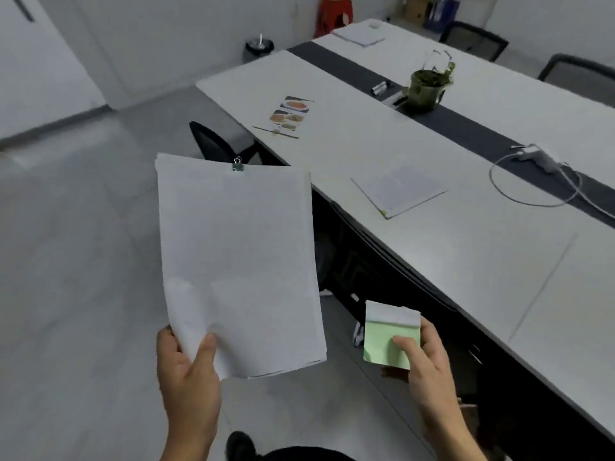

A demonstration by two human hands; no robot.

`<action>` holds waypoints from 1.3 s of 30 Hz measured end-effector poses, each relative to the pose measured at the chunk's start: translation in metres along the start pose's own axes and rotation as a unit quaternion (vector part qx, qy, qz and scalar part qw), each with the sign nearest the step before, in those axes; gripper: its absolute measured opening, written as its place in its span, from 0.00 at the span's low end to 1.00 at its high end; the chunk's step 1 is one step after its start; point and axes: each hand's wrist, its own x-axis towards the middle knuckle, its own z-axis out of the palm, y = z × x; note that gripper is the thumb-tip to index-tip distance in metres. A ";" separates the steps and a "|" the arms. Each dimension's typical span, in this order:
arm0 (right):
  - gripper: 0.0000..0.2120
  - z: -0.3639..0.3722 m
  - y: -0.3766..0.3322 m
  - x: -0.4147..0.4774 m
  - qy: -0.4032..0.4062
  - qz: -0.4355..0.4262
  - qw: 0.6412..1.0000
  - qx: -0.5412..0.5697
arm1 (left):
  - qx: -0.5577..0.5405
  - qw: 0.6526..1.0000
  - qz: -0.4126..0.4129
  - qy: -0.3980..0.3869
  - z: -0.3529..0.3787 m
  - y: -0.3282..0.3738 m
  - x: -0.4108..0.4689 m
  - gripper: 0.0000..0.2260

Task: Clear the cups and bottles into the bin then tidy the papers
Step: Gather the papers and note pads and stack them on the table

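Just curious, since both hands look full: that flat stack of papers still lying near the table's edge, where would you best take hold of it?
Probably at its near corner, coming from the table's open edge. The papers lie flat, so nothing sticks up to pinch; that corner points toward the edge, letting fingers slide under and a thumb press on top. One hand must be freed first: the left holds a clipped sheaf, the right a green notepad.

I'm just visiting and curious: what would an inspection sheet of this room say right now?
Surface: long white table with a dark centre strip.
Job's things: clipped paper stack in left hand; green notepad in right hand; more papers, a food leaflet on the table; no cups or bottles seen there.
Clutter: potted plant.
Grippers: both hands full.
Cables: white cable looped on the table.
Surroundings: bin by the wall.
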 end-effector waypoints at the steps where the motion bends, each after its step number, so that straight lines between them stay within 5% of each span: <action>1: 0.19 0.034 0.000 0.005 -0.011 0.002 1.000 -0.007 | -0.006 1.000 -0.011 0.021 -0.021 -0.002 0.024 0.14; 11: 0.21 0.324 -0.055 0.072 -0.131 -0.013 0.991 -0.032 | -0.021 0.990 -0.029 0.136 -0.133 0.032 0.252 0.17; 31: 0.18 0.719 -0.188 0.381 -0.253 -0.014 0.963 -0.086 | -0.051 0.959 -0.041 0.275 -0.068 0.099 0.692 0.16; 39: 0.19 0.881 -0.219 0.478 -0.190 -0.031 0.979 -0.069 | -0.034 0.982 -0.033 0.180 -0.053 0.120 0.926 0.19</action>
